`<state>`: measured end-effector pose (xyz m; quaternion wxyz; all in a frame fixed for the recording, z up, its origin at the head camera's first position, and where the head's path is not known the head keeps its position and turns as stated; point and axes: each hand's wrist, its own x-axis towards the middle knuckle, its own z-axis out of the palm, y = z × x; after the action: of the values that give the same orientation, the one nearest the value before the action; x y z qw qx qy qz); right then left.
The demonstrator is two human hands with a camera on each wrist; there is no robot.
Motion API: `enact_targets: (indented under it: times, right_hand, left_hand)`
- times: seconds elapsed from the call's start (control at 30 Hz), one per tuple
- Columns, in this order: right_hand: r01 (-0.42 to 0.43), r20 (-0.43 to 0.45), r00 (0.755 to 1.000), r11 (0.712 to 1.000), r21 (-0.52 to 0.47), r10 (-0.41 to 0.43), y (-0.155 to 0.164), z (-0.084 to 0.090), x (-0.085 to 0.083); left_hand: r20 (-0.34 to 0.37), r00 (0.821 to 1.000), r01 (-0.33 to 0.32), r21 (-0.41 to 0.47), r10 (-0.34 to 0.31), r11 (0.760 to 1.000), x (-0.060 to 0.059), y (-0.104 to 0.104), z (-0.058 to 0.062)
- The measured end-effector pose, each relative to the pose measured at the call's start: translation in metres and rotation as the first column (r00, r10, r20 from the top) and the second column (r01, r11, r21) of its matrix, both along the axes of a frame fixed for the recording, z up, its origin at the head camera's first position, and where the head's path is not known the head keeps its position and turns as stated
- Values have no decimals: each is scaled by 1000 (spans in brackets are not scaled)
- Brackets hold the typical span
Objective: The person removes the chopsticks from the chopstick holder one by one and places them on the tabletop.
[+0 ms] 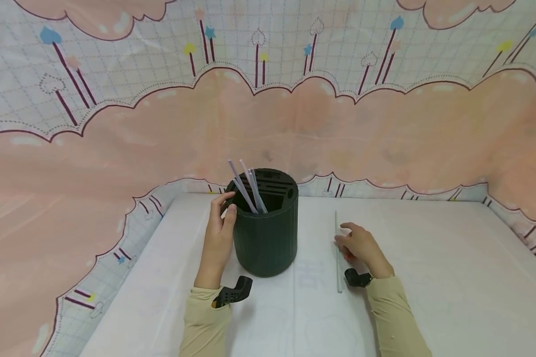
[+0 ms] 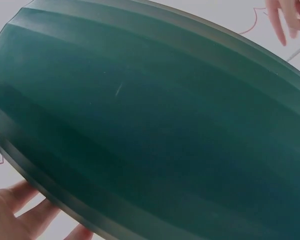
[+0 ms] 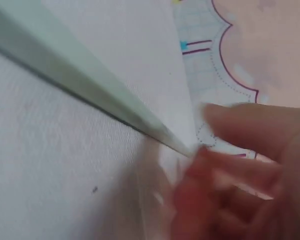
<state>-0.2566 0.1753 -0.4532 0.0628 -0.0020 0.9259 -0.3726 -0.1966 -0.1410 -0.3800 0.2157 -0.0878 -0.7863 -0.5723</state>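
A dark green round holder (image 1: 265,243) with a slotted top stands upright on the white table. Several pale straws (image 1: 250,191) lean in its open compartment. My left hand (image 1: 219,228) rests against the holder's left side, with fingertips at the rim; in the left wrist view its fingers (image 2: 37,217) touch the wall. Right of the holder, a pale straw (image 1: 338,272) lies lengthwise on the table. Over its middle is my right hand (image 1: 362,248), with fingertips at the straw and a gap between the upper two. In the right wrist view the straw (image 3: 105,85) runs toward the blurred fingers (image 3: 255,130).
The white table (image 1: 451,277) reaches back to a peach and white patterned cloth (image 1: 384,134) that hangs behind and along the sides. Black wrist devices (image 1: 234,292) sit on both forearms, over beige sleeves (image 1: 395,317).
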Motion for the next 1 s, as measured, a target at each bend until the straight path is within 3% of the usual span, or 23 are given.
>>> enact_targets:
  times: [0.07, 0.17, 0.23, 0.33, 0.5, 0.57, 0.67, 0.73, 0.83, 1.0]
  right_hand:
    - [18, -111, 994, 1000, -22, -21, -1, 3, -1]
    - [63, -282, 954, 990, -129, -98, -7, 12, -2]
    - [90, -393, 904, 975, -205, -167, -14, 19, 0]
    - [73, -532, 809, 941, -331, -250, -26, 33, 5]
    - [-94, -725, 637, 907, -410, -262, -52, 58, 20]
    - [-167, -773, 584, 895, -413, -247, -62, 68, 27]
    - [-259, -816, 530, 872, -415, -231, -79, 88, 42]
    - [-308, -831, 511, 856, -416, -220, -90, 102, 53]
    - [-366, -835, 513, 829, -424, -201, -108, 117, 66]
    - [-456, -822, 551, 774, -439, -142, -128, 119, 72]
  left_hand:
    - [2, 1000, -2, -1, 2, 1000, 0, 0, 1]
    - [4, 1000, -7, -1, 7, 1000, 0, -1, 2]
    - [5, 1000, -7, 0, 7, 1000, 0, 0, 2]
    - [10, 1000, -16, 1, 16, 1000, 1, 1, 3]
    - [14, 1000, -18, 0, 18, 1000, 1, 3, 3]
    - [11, 1000, -16, -1, 16, 1000, 1, 4, 2]
    - [5, 1000, -17, -4, 17, 1000, 1, 5, 2]
    - [1, 1000, -21, -6, 21, 1000, 2, 5, 2]
    - [-4, 999, -37, -7, 37, 999, 2, 5, 2]
    - [2, 999, -36, 7, 36, 999, 3, 4, 4]
